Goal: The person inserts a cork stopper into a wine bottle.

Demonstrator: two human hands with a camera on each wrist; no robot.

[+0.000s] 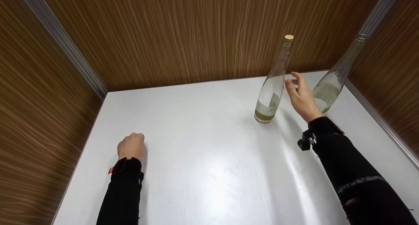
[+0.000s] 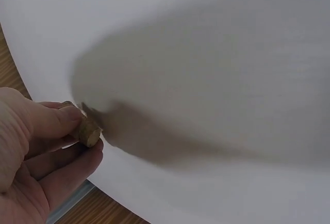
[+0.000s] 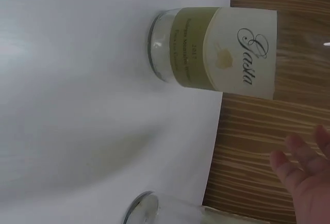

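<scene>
A cork (image 2: pixel 88 132) is pinched between the thumb and fingers of the left hand (image 1: pixel 131 146), which is rested on the white table (image 1: pixel 209 159) in the lower left of the head view. The right hand (image 1: pixel 302 99) is held open, fingers relaxed and gripping nothing, in the upper right between two upright glass bottles. The corked bottle (image 1: pixel 273 87) is seen just left of it, apparently not touched. The uncorked bottle (image 1: pixel 334 84) is seen just right of it, near the wooden wall (image 1: pixel 196 35).
</scene>
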